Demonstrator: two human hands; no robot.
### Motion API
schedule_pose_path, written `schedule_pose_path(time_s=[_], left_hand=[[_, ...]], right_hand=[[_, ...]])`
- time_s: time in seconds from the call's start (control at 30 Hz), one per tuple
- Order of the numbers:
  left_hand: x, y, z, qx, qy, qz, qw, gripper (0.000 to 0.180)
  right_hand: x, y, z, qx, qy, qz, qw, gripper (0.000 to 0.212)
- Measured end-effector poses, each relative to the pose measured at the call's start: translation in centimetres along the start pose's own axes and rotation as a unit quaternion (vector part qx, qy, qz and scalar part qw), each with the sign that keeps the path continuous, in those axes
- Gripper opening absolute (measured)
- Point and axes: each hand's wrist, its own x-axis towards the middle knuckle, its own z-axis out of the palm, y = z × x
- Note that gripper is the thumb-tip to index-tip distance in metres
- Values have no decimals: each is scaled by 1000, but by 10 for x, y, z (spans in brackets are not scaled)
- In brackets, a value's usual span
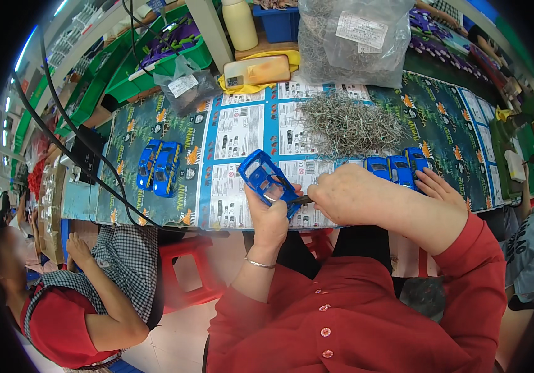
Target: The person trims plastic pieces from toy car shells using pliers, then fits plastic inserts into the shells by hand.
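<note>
My left hand (268, 221) grips a blue toy car body (260, 177) near the table's front edge. The shell is tilted, and its window openings and part of its hollow inside show. My right hand (341, 194) is closed around a thin dark tool (304, 199), mostly hidden by the fingers, whose end meets the near end of the car. Just beyond my right forearm stand several blue toy cars (398, 169) in a row. Another person's hand (442, 188) lies beside them, partly hidden by my forearm.
A heap of thin metal wire pieces (351, 124) lies behind my hands. Two blue cars (166, 168) stand at the left. Farther back are a phone (257, 70) on yellow cloth, bags (354, 43) and a bottle (240, 25). Black cables (93, 168) hang at the left, near a seated person (74, 311).
</note>
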Motion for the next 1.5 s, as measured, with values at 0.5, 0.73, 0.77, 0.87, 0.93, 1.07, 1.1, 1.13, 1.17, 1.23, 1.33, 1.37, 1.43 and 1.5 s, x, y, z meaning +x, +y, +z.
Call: schedule_pose_path(time_s=[0.5, 0.73, 0.77, 0.87, 0.93, 1.07, 1.1, 1.13, 1.17, 1.23, 1.33, 1.37, 1.43, 1.5], left_hand=[[-3, 3, 5, 7, 2, 50, 999, 58], [-2, -1, 2, 18, -9, 29, 999, 56], [-2, -1, 1, 14, -7, 30, 999, 57], [-1, -4, 0, 8, -7, 37, 999, 57], [-1, -4, 1, 5, -8, 44, 999, 57], [-2, -1, 4, 13, -1, 43, 999, 58], [-2, 0, 5, 12, 2, 44, 999, 58], [-2, 1, 5, 13, 1, 44, 999, 58], [-3, 2, 5, 19, 1, 43, 999, 58], [-3, 2, 5, 27, 1, 43, 999, 58], [-2, 1, 5, 29, 1, 49, 998, 57], [-1, 0, 2, 6, 1, 31, 1000, 55], [-1, 1, 0, -17, 3, 13, 1000, 54], [-1, 3, 2, -31, 4, -4, 999, 52]], right_hand=[[13, -6, -17, -19, -76, -1, 997, 17], [5, -1, -2, 3, -31, 4, 1000, 18], [6, -3, -4, -21, -32, 2, 999, 17], [8, -7, -7, -56, -29, -20, 998, 17], [9, -7, -11, -43, -36, -13, 998, 17], [13, -2, -10, -1, -53, 4, 999, 18], [13, -2, -11, 0, -53, 5, 999, 18], [12, -2, -14, 4, -57, -2, 998, 18], [12, -2, -16, 8, -61, -8, 998, 19], [12, -3, -19, 7, -67, -7, 998, 19], [11, 0, -14, 10, -73, 9, 997, 19], [12, 1, -10, 14, -73, 20, 997, 19], [9, 1, -2, 34, -55, 24, 998, 19], [4, 0, 6, 57, -39, 30, 997, 19]])
